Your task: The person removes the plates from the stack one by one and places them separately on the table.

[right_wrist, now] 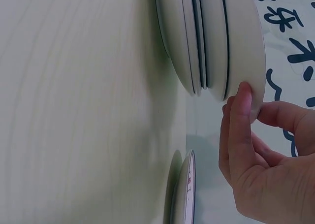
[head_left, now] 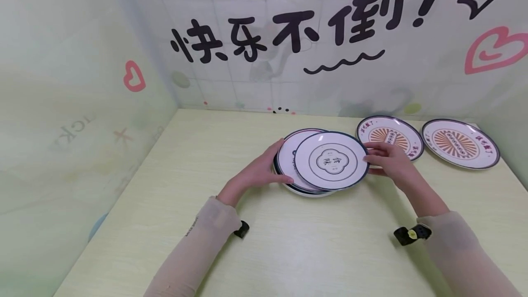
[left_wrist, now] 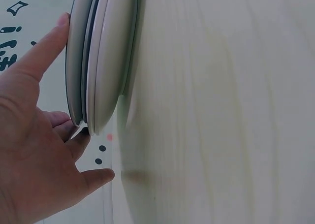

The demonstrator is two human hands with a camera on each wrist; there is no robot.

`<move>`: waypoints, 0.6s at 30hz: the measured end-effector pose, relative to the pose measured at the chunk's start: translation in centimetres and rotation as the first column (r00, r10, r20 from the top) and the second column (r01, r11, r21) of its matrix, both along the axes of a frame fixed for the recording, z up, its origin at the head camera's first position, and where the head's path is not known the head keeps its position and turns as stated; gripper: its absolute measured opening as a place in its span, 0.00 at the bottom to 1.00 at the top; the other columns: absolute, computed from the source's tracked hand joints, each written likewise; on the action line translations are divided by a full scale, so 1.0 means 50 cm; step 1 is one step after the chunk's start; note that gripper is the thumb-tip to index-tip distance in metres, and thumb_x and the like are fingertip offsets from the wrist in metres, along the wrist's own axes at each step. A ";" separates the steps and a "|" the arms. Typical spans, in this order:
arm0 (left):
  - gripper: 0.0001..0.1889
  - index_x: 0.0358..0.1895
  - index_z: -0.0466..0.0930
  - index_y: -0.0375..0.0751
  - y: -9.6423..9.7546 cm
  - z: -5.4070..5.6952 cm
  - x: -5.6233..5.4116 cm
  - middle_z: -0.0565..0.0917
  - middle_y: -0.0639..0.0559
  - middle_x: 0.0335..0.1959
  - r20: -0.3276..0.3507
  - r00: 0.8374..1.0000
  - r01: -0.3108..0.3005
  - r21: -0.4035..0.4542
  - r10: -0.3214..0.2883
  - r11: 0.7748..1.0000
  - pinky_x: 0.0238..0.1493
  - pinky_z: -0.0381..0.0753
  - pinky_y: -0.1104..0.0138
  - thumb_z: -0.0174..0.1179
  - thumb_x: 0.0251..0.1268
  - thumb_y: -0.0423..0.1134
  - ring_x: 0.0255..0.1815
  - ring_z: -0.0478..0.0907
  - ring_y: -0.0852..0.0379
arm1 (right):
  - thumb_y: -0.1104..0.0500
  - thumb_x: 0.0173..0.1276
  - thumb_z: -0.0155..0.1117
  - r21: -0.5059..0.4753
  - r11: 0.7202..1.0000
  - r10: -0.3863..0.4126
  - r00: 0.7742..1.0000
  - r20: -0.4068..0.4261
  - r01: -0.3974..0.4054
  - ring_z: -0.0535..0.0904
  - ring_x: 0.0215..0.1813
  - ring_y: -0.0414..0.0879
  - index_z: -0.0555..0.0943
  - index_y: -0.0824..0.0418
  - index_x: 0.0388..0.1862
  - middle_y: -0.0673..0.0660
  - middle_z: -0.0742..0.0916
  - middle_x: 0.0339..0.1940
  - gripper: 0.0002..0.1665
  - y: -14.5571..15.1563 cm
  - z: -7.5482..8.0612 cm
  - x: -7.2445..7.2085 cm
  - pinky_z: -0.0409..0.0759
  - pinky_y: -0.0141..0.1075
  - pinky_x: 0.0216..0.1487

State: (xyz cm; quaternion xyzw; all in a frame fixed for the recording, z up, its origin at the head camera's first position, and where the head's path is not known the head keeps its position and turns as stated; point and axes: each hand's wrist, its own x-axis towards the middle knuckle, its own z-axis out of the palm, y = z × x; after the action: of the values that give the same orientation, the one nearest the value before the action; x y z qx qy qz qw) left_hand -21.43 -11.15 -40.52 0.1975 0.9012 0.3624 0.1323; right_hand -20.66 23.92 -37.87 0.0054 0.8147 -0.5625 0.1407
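A white plate (head_left: 332, 161) with a dark blue rim and a central emblem lies askew on a stack of plates (head_left: 288, 157), offset to the right. My right hand (head_left: 387, 164) pinches its right edge, thumb above and fingers beneath in the right wrist view, where its pale underside (right_wrist: 246, 37) tilts away from the plates below. Around the stack's left side spreads my left hand (head_left: 264, 168). In the left wrist view its thumb touches the rim of an upper plate and its other fingers lie by the stacked edges (left_wrist: 93, 71), the little finger apart.
Two plates with orange sunburst patterns, one nearer (head_left: 389, 139) and one farther right (head_left: 459, 145), lie at the back right of the pale wooden table (head_left: 288, 251). A printed sheet (head_left: 255, 81) with black lettering covers the wall behind.
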 end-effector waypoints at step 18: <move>0.62 0.82 0.38 0.48 0.001 0.004 0.001 0.46 0.50 0.84 -0.010 1.000 0.008 0.001 -0.008 1.000 0.83 0.52 0.55 0.75 0.53 0.53 0.84 0.45 0.51 | 0.62 0.76 0.57 -0.038 0.999 -0.014 1.000 -0.018 0.013 0.79 0.39 0.29 0.61 0.70 0.76 0.38 0.79 0.38 0.34 0.019 0.005 0.003 0.87 0.28 0.43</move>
State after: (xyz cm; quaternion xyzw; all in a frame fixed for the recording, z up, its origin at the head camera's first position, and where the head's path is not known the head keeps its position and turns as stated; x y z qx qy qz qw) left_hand -21.39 -11.10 -40.33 0.2033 0.9008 0.3613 0.1291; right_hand -20.51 24.87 -37.64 0.0029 0.8050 -0.5789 0.1296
